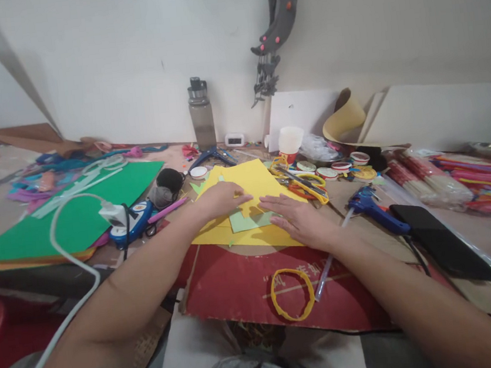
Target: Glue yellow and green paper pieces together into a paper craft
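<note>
Sheets of yellow foam or paper (251,177) lie in front of me, with a light green piece (250,221) on top. My left hand (224,198) rests over the left part of the yellow sheet, its visible fingers extended to the right and a little apart. Flat and spread, my right hand (296,216) reaches over the right edge of the green piece. Between the fingertips, part of the yellow material overlaps the green. What lies under both palms is hidden. A yellow ring (292,294) sits nearer to me on the red board (229,277).
Scissors (305,182) and a blue glue gun (377,210) lie to the right, beside a black phone (445,241). Green sheets (76,221) and a white cable (58,229) are on the left. A bottle (201,118) and a paper cup (290,142) stand behind.
</note>
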`<state>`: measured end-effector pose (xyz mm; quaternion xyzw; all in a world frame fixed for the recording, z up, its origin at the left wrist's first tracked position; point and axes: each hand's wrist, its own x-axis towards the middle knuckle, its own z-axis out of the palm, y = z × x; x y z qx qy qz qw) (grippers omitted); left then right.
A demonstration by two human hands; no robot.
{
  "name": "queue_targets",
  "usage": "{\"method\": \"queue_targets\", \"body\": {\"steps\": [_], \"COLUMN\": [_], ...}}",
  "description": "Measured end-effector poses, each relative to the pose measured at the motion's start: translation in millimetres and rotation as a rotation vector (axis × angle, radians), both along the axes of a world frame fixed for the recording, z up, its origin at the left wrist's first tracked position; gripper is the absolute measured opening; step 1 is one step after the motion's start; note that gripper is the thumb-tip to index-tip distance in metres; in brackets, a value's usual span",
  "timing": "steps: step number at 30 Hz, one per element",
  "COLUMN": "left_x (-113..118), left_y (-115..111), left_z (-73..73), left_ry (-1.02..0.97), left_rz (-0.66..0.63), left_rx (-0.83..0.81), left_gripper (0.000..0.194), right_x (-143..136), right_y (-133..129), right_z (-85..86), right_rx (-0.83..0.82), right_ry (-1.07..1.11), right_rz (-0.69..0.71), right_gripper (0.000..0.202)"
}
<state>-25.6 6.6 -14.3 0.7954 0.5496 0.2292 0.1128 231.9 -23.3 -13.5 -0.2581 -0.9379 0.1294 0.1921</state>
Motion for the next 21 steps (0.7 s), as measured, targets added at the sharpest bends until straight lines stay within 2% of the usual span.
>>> {"method": "queue_targets", "body": {"steps": [2,4,6,10,12,15,21], "left_x": [-9.2,-17.6,-21.6,-15.8,-12.1,-11.1,-4.2], "left_y": [10.7,19.2,24.3,24.6,23.6,26.4,38.9], "left_z": [-1.9,-2.0,-0.1,8.0,12.6,18.1,25.6], "left_ry": [-0.014,-0.077,-0.21,-0.582,-0.752,-0.964,-1.049], "left_rz": [0.2,0.369,0.442,0.567,0.584,0.542,0.509], "left_rx": [0.099,0.122,0.056,-0.193,-0.258,-0.315,-0.309], "left_gripper": [0.031,0.024,0.023,0.035,0.034,0.03,0.027], "right_x": [-1.7,-4.8,-8.1,-11.7,-11.8,-11.1,-12.9], "right_y": [1.3,1.9,1.7,0.1,-0.4,-0.9,-4.2], "right_z": [-3.2,-6.6,-8.7,-9.3,-9.3,-9.3,-10.2], "right_rx": [0.001,-0.021,-0.035,-0.019,-0.005,0.006,0.01], "right_ry": [-0.034,-0.12,-0.176,-0.202,-0.201,-0.176,-0.171], "right_rz": [0.004,0.015,0.02,0.03,0.038,0.048,0.067], "right_gripper": [0.048,0.052,0.054,0.058,0.059,0.057,0.056]}}
